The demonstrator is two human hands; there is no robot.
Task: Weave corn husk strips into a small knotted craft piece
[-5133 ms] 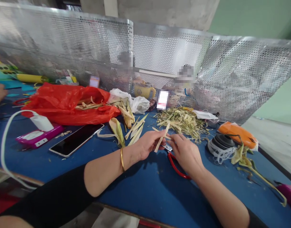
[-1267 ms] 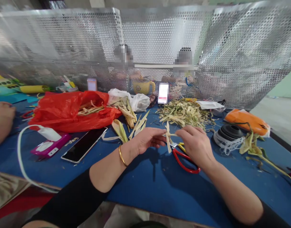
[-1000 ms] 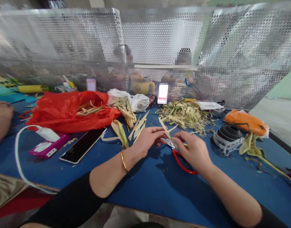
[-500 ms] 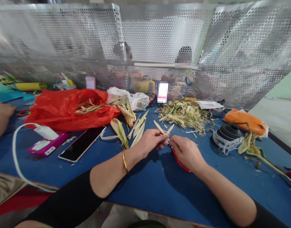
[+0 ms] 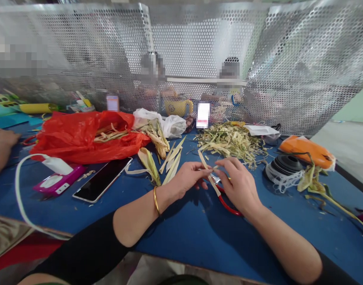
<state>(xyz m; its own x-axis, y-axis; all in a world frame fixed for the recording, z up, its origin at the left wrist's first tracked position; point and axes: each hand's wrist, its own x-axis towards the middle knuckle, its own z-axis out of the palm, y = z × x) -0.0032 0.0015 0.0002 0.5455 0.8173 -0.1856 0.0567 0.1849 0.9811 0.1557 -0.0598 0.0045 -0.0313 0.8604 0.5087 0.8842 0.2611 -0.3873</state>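
Note:
My left hand (image 5: pixel 189 178), a gold bangle on its wrist, pinches a pale corn husk strip (image 5: pixel 203 160) between thumb and fingertips. The strip slants down past the fingers towards red-handled scissors (image 5: pixel 231 209). My right hand (image 5: pixel 240 184) brings thumb and index finger together on a small end of husk beside the left fingertips. The scissors lie below the right palm, partly hidden by it; whether the other fingers hook them I cannot tell. Left of my hands, several husk pieces (image 5: pixel 173 161) and a larger curled husk (image 5: pixel 150 164) rest on the blue table (image 5: pixel 181 233).
A heap of shredded husk (image 5: pixel 231 142) lies ahead. At left are a red plastic bag (image 5: pixel 65 136), a phone (image 5: pixel 103 180) and a purple power bank (image 5: pixel 59 182) with a white cable. A black spool (image 5: pixel 284 168) and orange packet (image 5: pixel 306 152) sit right. A perforated metal screen (image 5: pixel 199 43) stands behind.
My right hand has loosened from the scissors, lifting its fingers to the husk at the left fingertips. The scissors now show more below it, and the husk strip has turned steeper.

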